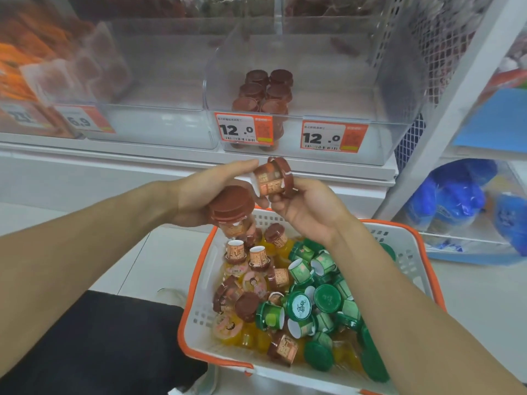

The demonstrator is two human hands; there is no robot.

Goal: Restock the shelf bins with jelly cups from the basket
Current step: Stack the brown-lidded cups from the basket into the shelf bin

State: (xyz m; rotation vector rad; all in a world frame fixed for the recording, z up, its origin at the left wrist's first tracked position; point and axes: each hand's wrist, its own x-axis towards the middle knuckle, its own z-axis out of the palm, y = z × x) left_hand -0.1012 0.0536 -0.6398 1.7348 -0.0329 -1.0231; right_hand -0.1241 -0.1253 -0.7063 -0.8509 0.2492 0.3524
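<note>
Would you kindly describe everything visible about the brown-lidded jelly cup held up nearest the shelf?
The brown-lidded jelly cup is a small plastic cup with an orange-brown printed label and a wide dark-brown lid. It lies tilted on its side, lid to the right. The right hand pinches it at the lid end, and the left hand's fingertips touch its base. It is above the white, orange-rimmed basket.

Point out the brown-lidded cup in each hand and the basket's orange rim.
Left-hand cup (232, 208), head view: on its brown lid.
Right-hand cup (271, 178), head view: on its label.
Basket rim (196, 277), head view: left orange edge.
</note>
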